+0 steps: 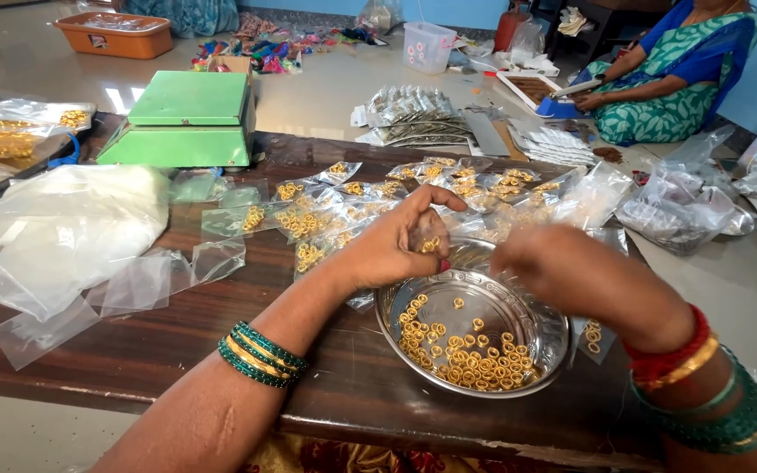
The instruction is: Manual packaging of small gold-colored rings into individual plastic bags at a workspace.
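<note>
Mid-count at frame centre: my left hand (400,245) cupped on gold rings (431,246), right hand (562,267) blurred, grip unclear; next, a steady pick from the plate (532,308).

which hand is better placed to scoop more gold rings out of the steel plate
Probably the right hand: it looks empty, though blurred, and hovers over the steel plate of gold rings. The left hand is cupped, already holding a few rings in its fingers.

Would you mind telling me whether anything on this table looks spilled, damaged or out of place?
Nothing looks spilled: the gold rings sit inside the steel bowl. The bowl does overhang the table's near edge slightly.
</note>
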